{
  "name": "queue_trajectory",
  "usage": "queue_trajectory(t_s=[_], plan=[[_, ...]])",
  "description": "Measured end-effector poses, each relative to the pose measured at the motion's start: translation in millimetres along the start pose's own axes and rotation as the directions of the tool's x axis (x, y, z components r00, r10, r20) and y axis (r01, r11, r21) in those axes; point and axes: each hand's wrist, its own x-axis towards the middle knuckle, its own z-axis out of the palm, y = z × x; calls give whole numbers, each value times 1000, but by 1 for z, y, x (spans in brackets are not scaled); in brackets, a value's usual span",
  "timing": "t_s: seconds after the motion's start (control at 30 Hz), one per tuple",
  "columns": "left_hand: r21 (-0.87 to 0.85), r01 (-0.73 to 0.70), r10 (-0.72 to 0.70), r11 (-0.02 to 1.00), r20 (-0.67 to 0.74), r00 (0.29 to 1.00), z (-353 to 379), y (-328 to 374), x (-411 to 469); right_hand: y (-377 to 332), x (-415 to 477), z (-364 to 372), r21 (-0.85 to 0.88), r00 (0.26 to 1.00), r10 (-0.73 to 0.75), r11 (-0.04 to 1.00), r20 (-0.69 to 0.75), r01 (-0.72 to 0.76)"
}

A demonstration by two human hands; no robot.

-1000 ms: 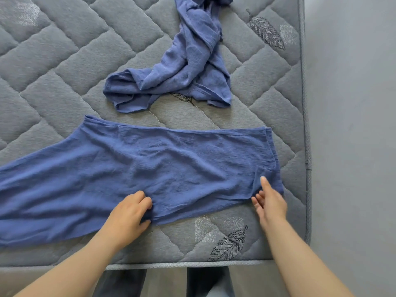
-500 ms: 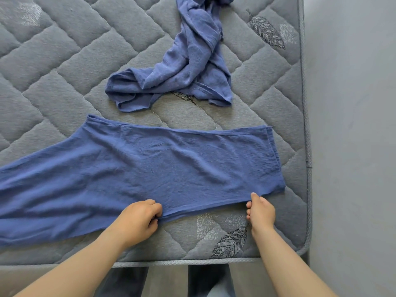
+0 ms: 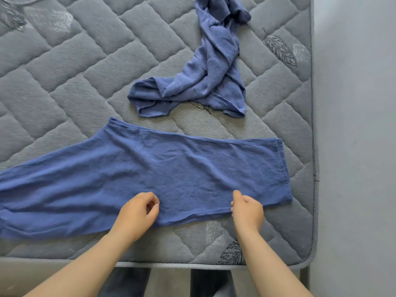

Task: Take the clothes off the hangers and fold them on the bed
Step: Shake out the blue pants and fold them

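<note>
**Head view, looking down on the bed.** The left forearm entered from the lower left corner and rose obliquely. The left hand (image 3: 139, 213) lay on the near hem of the flat blue garment (image 3: 171, 172), knuckles up. Its fingers were curled and the thumb was drawn in towards the index finger. Whether cloth was nipped between them could not be told.

The right forearm came up from the lower right. The right hand (image 3: 247, 211) sat on the same hem, fingers bunched under and thumb raised. Here too it could not be told whether the hand held cloth. The two hands were apart, with a span of smooth fabric between them.

The flat garment lay spread across the grey quilted mattress (image 3: 64, 71). Its left end ran out of view, and its right end stopped just short of the mattress's right border.

Beyond it, and separate from it, a crumpled blue garment (image 3: 203, 71) lay twisted in a loose heap towards the upper right. Nothing covered either garment except the hands.

A leaf print (image 3: 280, 50) marked the mattress to the right of the heap. A pale wall (image 3: 353, 125) adjoined the mattress's right side.
</note>
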Motion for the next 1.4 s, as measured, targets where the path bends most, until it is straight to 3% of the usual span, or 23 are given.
queue_trajectory(t_s=[0.17, 0.4, 0.57, 0.77, 0.9, 1.0, 1.17, 1.23, 1.4], plan=[[-86, 123, -131, 989, -91, 987, -28, -31, -8, -30, -46, 49, 51, 935, -191, 981, 298, 185], [-171, 328, -353, 929, -140, 925, -64, -100, -30, -63, -103, 143, 55, 817, -166, 985, 552, 163], [-217, 410, -459, 886, -276, 845, -95, -151, -42, -69, -142, 196, 1, 812, -189, 974, 552, 226], [-284, 502, -576, 817, -448, 684, -130, -206, -52, -69, -181, 233, -91, 824, -197, 954, 531, 286], [-316, 565, -648, 762, -393, 653, -134, -224, -53, -70, -191, 248, -139, 849, -200, 943, 490, 303], [-444, 519, -674, 731, -347, 653, -133, -228, -48, -71, -190, 255, -177, 862, -201, 933, 465, 313], [-540, 574, -772, 615, -265, 577, -147, -255, -41, -75, -184, 257, -208, 873, -183, 930, 451, 302], [-587, 542, -764, 601, -224, 605, -154, -258, -41, -76, -181, 256, -201, 874, -172, 936, 453, 288], [-573, 256, -530, 779, -384, 756, -157, -212, -48, -81, -176, 242, -168, 872, -134, 957, 470, 238]])
